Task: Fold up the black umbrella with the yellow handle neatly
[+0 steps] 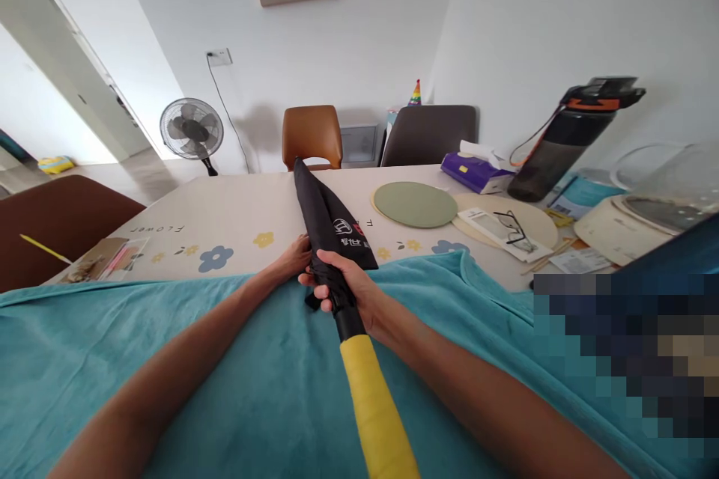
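A folded black umbrella (320, 209) with white and red print points away from me over the table. Its thick yellow handle (374, 397) runs down toward the bottom edge of the view. My right hand (351, 281) is closed around the black lower part of the umbrella, just above the yellow handle, with the thumb on top. At the umbrella's left side is my left hand (293, 256), close against the black fabric; its fingers are mostly hidden behind it. Loose fabric spreads out on the umbrella's right side.
A teal cloth (225, 382) covers the near side. On the flowered white table (241, 202) stand a purple tissue pack (475, 171), a black bottle (565, 146), round mats (416, 204) and glasses (514, 228). Chairs (311, 133) and a fan (192, 129) are beyond.
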Available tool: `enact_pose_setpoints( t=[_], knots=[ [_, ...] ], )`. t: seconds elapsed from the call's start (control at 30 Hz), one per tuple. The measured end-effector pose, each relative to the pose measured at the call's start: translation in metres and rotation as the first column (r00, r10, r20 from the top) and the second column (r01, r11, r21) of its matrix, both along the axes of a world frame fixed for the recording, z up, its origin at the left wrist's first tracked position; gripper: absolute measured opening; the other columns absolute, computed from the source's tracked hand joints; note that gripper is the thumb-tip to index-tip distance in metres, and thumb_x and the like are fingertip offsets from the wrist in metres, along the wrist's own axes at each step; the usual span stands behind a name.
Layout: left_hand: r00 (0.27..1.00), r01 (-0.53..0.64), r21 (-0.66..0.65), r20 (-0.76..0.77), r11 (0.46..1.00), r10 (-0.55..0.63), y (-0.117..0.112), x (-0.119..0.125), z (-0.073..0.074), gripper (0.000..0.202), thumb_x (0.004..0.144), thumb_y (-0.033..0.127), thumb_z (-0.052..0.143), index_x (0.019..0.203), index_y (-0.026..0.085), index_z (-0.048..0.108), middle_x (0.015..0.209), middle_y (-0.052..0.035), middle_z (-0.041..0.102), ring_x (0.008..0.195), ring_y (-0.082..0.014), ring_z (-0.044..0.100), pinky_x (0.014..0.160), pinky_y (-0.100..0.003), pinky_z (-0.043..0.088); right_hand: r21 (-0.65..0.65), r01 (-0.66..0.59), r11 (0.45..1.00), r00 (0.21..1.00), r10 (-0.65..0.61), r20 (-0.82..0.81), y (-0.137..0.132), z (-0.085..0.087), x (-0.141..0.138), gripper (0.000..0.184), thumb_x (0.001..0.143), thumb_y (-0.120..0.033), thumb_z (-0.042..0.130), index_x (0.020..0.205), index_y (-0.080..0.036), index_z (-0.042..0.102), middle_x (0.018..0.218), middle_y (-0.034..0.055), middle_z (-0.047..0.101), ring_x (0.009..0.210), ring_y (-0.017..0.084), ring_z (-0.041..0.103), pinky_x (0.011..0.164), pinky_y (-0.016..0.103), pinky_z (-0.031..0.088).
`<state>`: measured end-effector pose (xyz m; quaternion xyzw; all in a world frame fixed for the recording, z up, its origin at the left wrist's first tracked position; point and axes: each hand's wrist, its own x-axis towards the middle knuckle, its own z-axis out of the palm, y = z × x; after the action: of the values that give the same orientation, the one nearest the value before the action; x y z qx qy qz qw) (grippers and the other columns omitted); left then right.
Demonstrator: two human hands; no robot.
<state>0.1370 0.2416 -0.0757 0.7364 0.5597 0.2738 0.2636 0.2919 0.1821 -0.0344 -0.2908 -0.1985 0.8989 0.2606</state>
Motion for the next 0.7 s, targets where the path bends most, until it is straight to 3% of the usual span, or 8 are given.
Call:
enact_pose_setpoints(
  t=[0.1, 0.2, 0.27, 0.4, 0.5, 0.63, 0.7],
  knots=[
    [0.990, 0.015, 0.102, -0.139, 0.995, -0.001, 0.008, 0.002, -0.005, 0.012, 0.071, 0.010, 0.052, 0.079, 0.017, 0.058, 0.106, -0.0080, 0.059, 0.105, -0.0254, 0.052, 0.092, -0.032, 0.043, -0.012, 0.020, 1.000, 0.997, -0.019, 0.073, -0.004, -0.002, -0.004, 0.020, 0.088, -0.031, 0.049, 0.080, -0.013, 0.051, 0.069, 0.0027, 0.063, 0.039, 0.007, 0.049, 0.032, 0.019, 0.043],
    [0.957, 0.076, 0.159, -0.288, 0.984, -0.028, 0.015, 0.002, -0.016, 0.014, 0.073, 0.010, 0.055, 0.085, 0.015, 0.059, 0.114, -0.0119, 0.055, 0.111, -0.0272, 0.049, 0.099, -0.034, 0.037, 0.015, 0.030, 0.999, 0.989, -0.032, 0.145, -0.006, -0.003, -0.007, 0.017, 0.086, -0.026, 0.051, 0.074, -0.014, 0.050, 0.059, -0.0010, 0.056, 0.038, 0.008, 0.048, 0.032, 0.020, 0.043],
    [0.951, 0.057, 0.164, -0.309, 0.985, -0.003, 0.016, 0.001, -0.023, 0.019, 0.076, 0.012, 0.054, 0.093, 0.014, 0.060, 0.114, -0.0131, 0.056, 0.112, -0.0270, 0.047, 0.103, -0.036, 0.032, 0.027, 0.020, 0.999, 0.985, -0.025, 0.171, -0.008, -0.004, -0.009, 0.017, 0.085, -0.024, 0.051, 0.071, -0.014, 0.050, 0.056, -0.0021, 0.054, 0.038, 0.008, 0.048, 0.032, 0.021, 0.043],
    [0.962, -0.118, 0.144, -0.227, 0.983, 0.149, 0.013, -0.002, -0.030, 0.030, 0.079, 0.014, 0.051, 0.108, 0.013, 0.058, 0.122, -0.0138, 0.054, 0.121, -0.0290, 0.039, 0.109, -0.047, 0.019, -0.008, -0.021, 1.000, 0.983, 0.023, 0.182, -0.011, -0.005, -0.011, 0.017, 0.085, -0.023, 0.051, 0.071, -0.013, 0.050, 0.057, -0.0026, 0.053, 0.038, 0.007, 0.048, 0.031, 0.020, 0.042],
    [0.959, -0.242, 0.096, -0.129, 0.965, 0.254, 0.014, -0.007, -0.024, 0.026, 0.078, 0.011, 0.052, 0.102, 0.015, 0.061, 0.124, -0.0135, 0.054, 0.123, -0.0291, 0.039, 0.108, -0.052, 0.018, -0.029, -0.035, 0.999, 0.983, 0.039, 0.177, -0.010, -0.005, -0.012, 0.016, 0.085, -0.023, 0.051, 0.073, -0.014, 0.051, 0.057, -0.0031, 0.053, 0.037, 0.007, 0.047, 0.031, 0.020, 0.041],
    [0.893, -0.439, -0.062, 0.084, 0.896, 0.443, 0.022, -0.019, -0.007, 0.022, 0.084, 0.013, 0.043, 0.095, 0.016, 0.063, 0.113, -0.0131, 0.061, 0.113, -0.0257, 0.051, 0.101, -0.044, 0.035, -0.036, -0.053, 0.998, 0.976, 0.060, 0.211, -0.007, -0.003, -0.010, 0.015, 0.085, -0.022, 0.050, 0.072, -0.015, 0.049, 0.055, -0.0037, 0.053, 0.037, 0.007, 0.048, 0.031, 0.020, 0.041],
    [0.861, -0.456, -0.155, 0.175, 0.876, 0.479, 0.023, -0.022, 0.002, 0.029, 0.090, 0.024, 0.035, 0.095, 0.014, 0.062, 0.102, -0.0135, 0.064, 0.097, -0.0225, 0.060, 0.087, -0.038, 0.047, -0.041, -0.060, 0.997, 0.970, 0.068, 0.232, -0.007, -0.001, -0.010, 0.015, 0.085, -0.021, 0.051, 0.072, -0.014, 0.049, 0.055, -0.0037, 0.052, 0.037, 0.008, 0.048, 0.031, 0.020, 0.042]
  ],
)
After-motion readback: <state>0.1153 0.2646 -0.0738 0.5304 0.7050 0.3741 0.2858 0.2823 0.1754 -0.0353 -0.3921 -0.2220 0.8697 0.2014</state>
